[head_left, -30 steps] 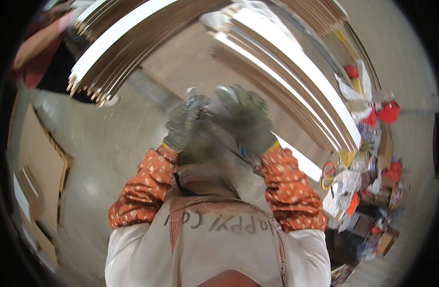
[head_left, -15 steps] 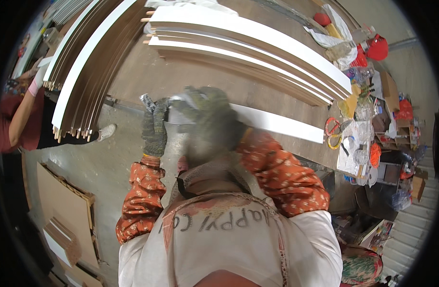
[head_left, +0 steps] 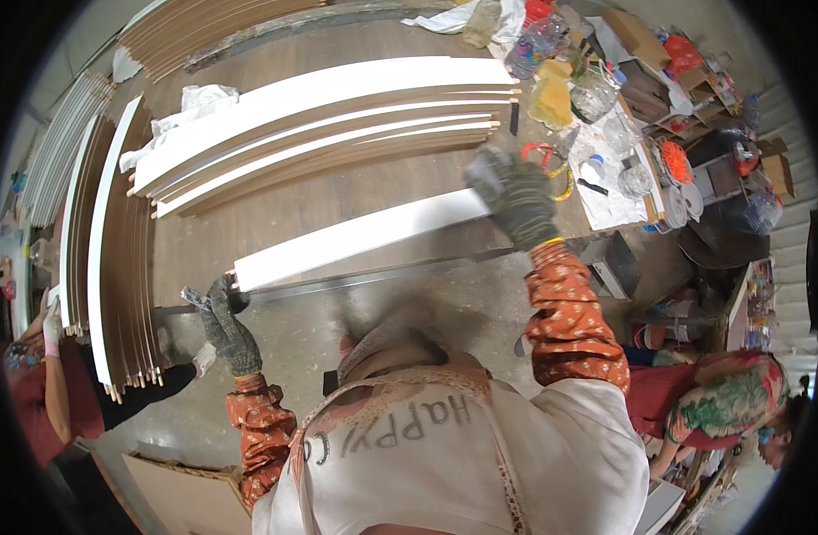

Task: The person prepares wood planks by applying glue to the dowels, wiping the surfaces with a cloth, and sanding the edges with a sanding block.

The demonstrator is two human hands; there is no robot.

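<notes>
Gloved left hand and right hand now gripping opposite ends of a white board, mid-frame; earlier raised together, empty.

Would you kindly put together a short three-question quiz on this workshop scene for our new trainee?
1. True or false: the left hand and the right hand each grip one end of the single white panel.
2. What covers both hands? A) dark knit gloves B) nothing C) yellow rubber gloves
3. Fill in: beyond the held panel, on the table, lies a ____ of long white-faced panels.

Key: 1 true; 2 A; 3 stack
</notes>
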